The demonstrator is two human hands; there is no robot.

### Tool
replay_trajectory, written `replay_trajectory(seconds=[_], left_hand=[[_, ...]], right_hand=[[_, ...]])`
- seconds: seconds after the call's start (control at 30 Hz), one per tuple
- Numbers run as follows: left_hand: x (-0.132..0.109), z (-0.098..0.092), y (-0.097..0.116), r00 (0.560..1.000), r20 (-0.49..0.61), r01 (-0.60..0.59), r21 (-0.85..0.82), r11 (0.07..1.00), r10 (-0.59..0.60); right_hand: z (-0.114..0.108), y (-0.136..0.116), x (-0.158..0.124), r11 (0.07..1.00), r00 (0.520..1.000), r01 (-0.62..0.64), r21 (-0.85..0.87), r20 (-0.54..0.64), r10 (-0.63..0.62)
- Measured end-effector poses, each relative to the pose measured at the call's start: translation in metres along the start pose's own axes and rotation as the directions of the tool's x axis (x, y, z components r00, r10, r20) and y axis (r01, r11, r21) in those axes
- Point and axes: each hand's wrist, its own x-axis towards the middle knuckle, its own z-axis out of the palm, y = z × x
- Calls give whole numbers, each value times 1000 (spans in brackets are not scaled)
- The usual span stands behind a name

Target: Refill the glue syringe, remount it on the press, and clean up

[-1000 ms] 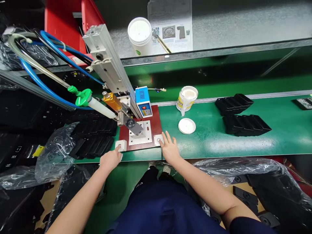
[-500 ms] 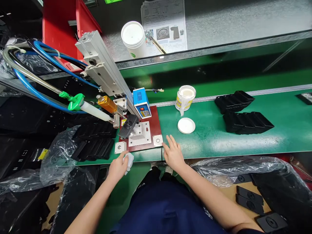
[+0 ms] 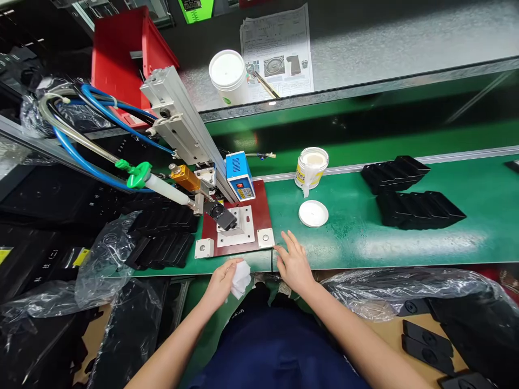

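My left hand [image 3: 221, 282] is closed on a crumpled white wipe [image 3: 241, 279], just off the bench's front edge. Fingers apart, my right hand [image 3: 295, 262] lies at the bench edge, its thumb side next to the right push-button block [image 3: 266, 237]. A second push-button block [image 3: 204, 248] sits at the left corner of the dark red base plate [image 3: 263, 210]. Above the metal fixture [image 3: 237, 233] a black plastic part with a round recess [image 3: 221, 214] rests tilted. The dispensing syringe [image 3: 166, 189] with a green cap points down at it.
An open white tub [image 3: 312, 167] and its lid [image 3: 313, 213] stand on the green bench [image 3: 344, 243]. Black parts [image 3: 419, 209] are lined up at right, more [image 3: 162, 248] at left. A blue control box [image 3: 239, 175] adjoins the upright rail. Plastic-lined boxes [image 3: 389, 292] flank me below.
My left hand has moved right with the wipe, away from the left button block. The black part on the fixture has turned to another angle. My right hand remains beside the right block.
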Motion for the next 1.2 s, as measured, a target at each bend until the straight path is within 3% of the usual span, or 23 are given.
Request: replay_trajectory(seconds=[0.1,0.2,0.37,0.47,0.6,0.73,0.83,0.97,1.07,1.2], left_hand=[[0,-4,-5,998,44,-34,30,999,33],[-1,-6,-10,997,52,-61,45,997,59],[-3,-13,-13,999,8,-50,-28,998,50],[-7,-20,-18,996,-20,-82,28,996,82],[-13,-31,-29,994,-66,-74,115,991,82],[-17,-47,-31,983,-148,-87,172,981,113],[-11,-71,-16,937,-282,-132,268,954,209],[7,-109,24,809,-443,-213,393,895,387],[19,-126,57,748,-451,-241,499,833,487],[33,-130,86,670,-377,-286,664,691,639]], right_hand=[[-1,2,4,999,1000,-6,33,-11,6],[-9,1,25,994,999,9,105,-52,-4],[-46,-20,108,954,965,174,245,-235,-116],[-68,-42,165,902,943,259,346,-295,-157],[-84,-70,223,883,968,182,432,-234,-85],[-84,-84,246,900,984,117,420,-171,-48],[-79,-88,246,890,970,193,412,-217,-110],[-71,-87,239,894,928,322,312,-291,-233],[-74,-87,237,904,894,394,164,-295,-336],[-84,-88,237,888,863,460,5,-237,-446]])
